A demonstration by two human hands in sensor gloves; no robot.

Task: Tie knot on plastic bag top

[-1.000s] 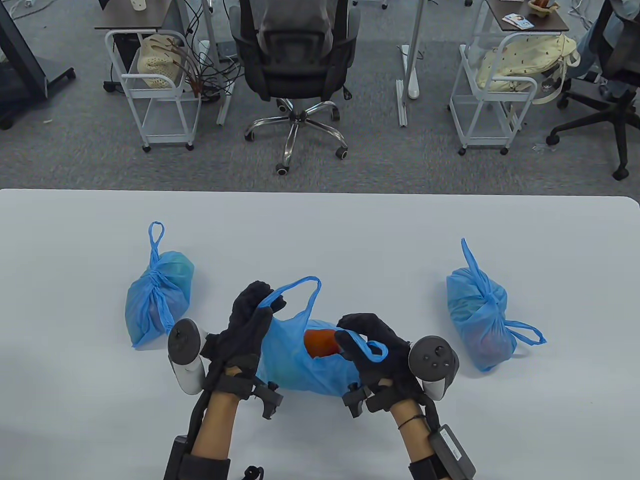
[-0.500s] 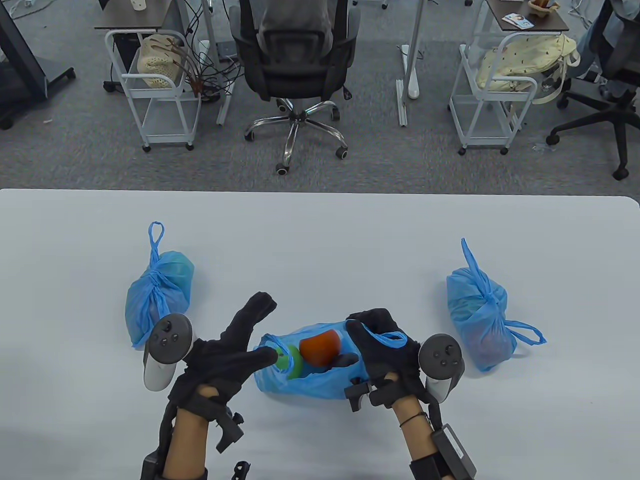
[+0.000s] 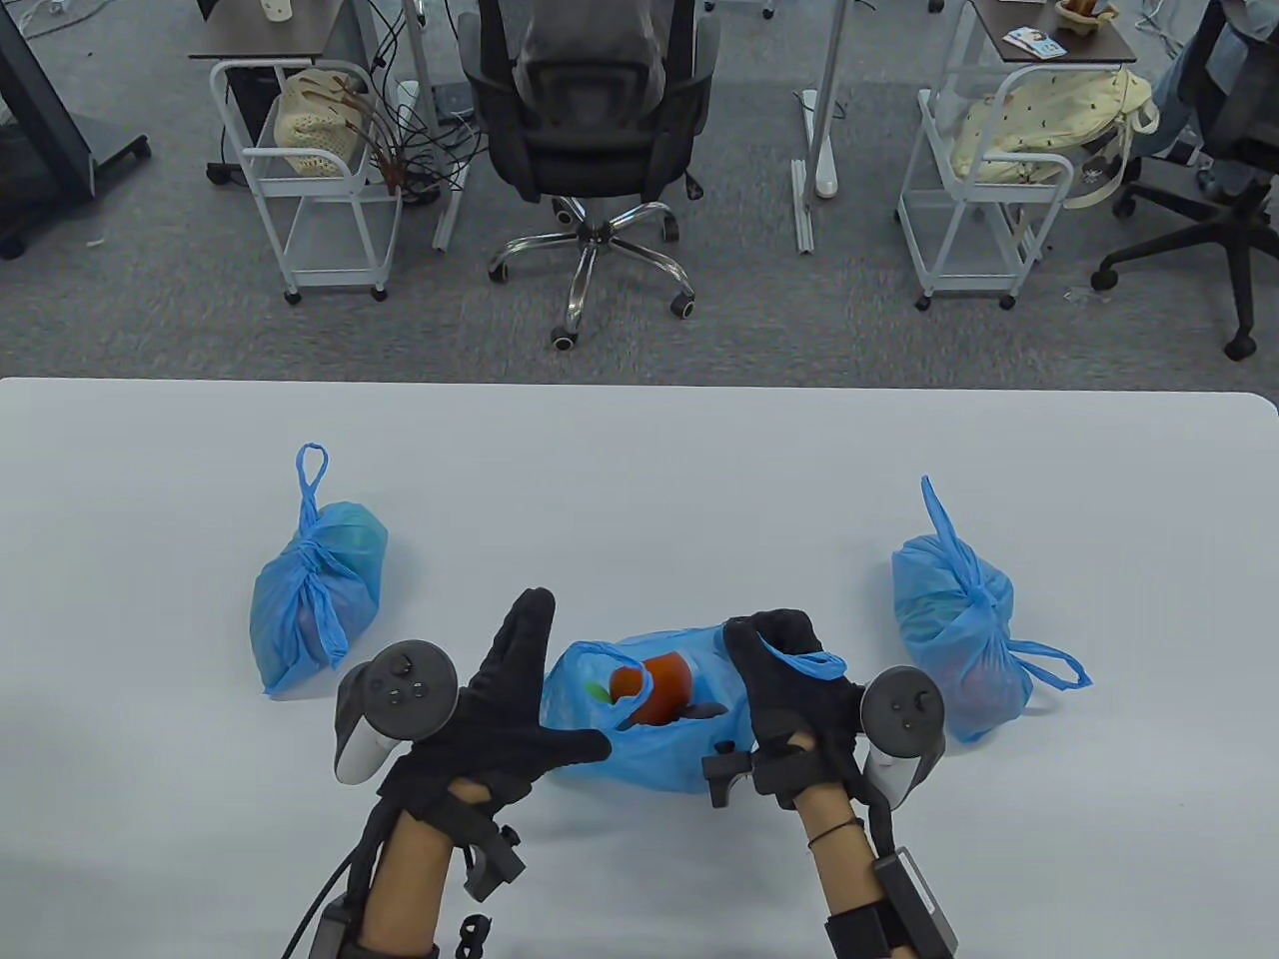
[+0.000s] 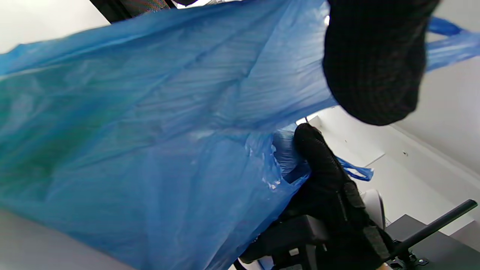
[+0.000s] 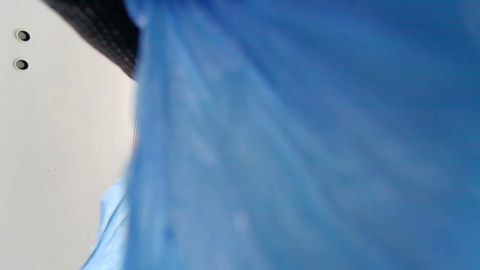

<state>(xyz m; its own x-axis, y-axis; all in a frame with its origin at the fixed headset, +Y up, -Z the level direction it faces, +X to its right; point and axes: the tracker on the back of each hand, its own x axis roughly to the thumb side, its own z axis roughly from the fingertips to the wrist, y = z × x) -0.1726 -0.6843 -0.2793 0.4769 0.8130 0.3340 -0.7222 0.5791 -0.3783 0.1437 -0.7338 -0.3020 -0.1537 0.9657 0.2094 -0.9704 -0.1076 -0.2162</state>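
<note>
An open blue plastic bag (image 3: 654, 749) lies at the table's near middle. An orange fruit (image 3: 659, 684) and a bit of green (image 3: 598, 689) show in its mouth. My left hand (image 3: 565, 679) is open with fingers spread at the bag's left side, and its thumb (image 3: 585, 745) touches the plastic. My right hand (image 3: 789, 649) grips the bag's right handle loop (image 3: 814, 663) at the bag's right end. In the left wrist view the bag (image 4: 150, 131) fills the frame, with my right hand (image 4: 330, 187) behind it. The right wrist view shows only blurred blue plastic (image 5: 300, 150).
Two tied blue bags lie on the white table (image 3: 639, 470), one to the left (image 3: 315, 589) and one to the right (image 3: 959, 619). An office chair (image 3: 590, 120) and two carts stand beyond the table's far edge.
My left hand has let go of the left handle, opened and shifted right beside the bag. The bag's top has dropped and its mouth has opened. My right hand keeps its handle.
</note>
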